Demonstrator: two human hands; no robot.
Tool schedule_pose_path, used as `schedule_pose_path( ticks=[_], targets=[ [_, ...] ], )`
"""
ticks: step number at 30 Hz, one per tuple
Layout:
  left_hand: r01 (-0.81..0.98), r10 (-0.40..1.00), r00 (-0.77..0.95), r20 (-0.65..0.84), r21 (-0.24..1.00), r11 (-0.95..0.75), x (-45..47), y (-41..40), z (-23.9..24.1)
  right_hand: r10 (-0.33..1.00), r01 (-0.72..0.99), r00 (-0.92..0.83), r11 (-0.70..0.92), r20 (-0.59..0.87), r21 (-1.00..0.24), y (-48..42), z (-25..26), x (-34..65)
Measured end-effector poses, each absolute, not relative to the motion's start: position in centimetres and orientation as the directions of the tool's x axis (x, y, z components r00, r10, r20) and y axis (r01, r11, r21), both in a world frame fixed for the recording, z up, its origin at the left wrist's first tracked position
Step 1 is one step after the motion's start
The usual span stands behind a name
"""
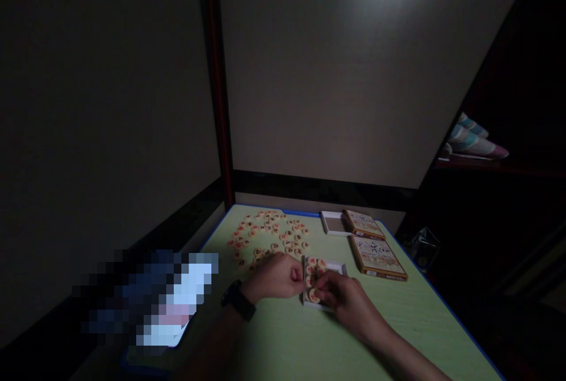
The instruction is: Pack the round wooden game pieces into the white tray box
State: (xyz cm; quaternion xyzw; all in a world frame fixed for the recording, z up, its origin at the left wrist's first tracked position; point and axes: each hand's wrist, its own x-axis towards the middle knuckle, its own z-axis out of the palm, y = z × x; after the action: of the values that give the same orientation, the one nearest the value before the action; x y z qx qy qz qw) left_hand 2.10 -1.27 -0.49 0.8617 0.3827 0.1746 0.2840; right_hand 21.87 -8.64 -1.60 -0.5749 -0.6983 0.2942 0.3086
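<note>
A small white box tray (317, 305) lies on the green table, with several round Chinese chess pieces (313, 295) bearing red characters lined up along its left side. My right hand (347, 298) reaches over the tray, thumb and fingers pinched together at the pieces; the fingers partly cover what they grip. At the tray's left edge is my left hand (276, 275), curled closed, its contents hidden. A dark watch (239, 301) circles the left wrist. Beyond the left hand, many more chess pieces (267, 227) with red or dark characters are spread loosely.
Two printed box lids, one nearer (379, 257) and one farther (363, 223), lie at the right, beside a second white tray (335, 226). A lit, blurred-out screen (186, 298) is at the left edge. Walls stand behind and left of the table (283, 345).
</note>
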Motion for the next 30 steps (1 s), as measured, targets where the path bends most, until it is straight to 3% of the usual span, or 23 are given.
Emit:
schedule_pose_path(
  ticks=[10, 19, 30],
  targets=[
    [0.613, 0.735, 0.678, 0.008, 0.546, -0.571, 2.0, -1.5, -0.3, 0.955, 0.748, -0.234, 0.295, 0.18, -0.595, -9.5, -1.2, 21.4],
    [0.578, 0.711, 0.704, 0.001, 0.58, -0.573, 2.0, -1.3, -1.0, 0.98, 0.947, -0.18, 0.196, 0.084, -0.256, -9.7, -2.1, 20.8],
    [0.554, 0.703, 0.71, 0.02, 0.601, -0.576, 1.9, -1.3, -1.1, 0.974, 0.944, -0.192, 0.217, 0.123, -0.248, -9.7, -2.3, 20.8]
  ],
)
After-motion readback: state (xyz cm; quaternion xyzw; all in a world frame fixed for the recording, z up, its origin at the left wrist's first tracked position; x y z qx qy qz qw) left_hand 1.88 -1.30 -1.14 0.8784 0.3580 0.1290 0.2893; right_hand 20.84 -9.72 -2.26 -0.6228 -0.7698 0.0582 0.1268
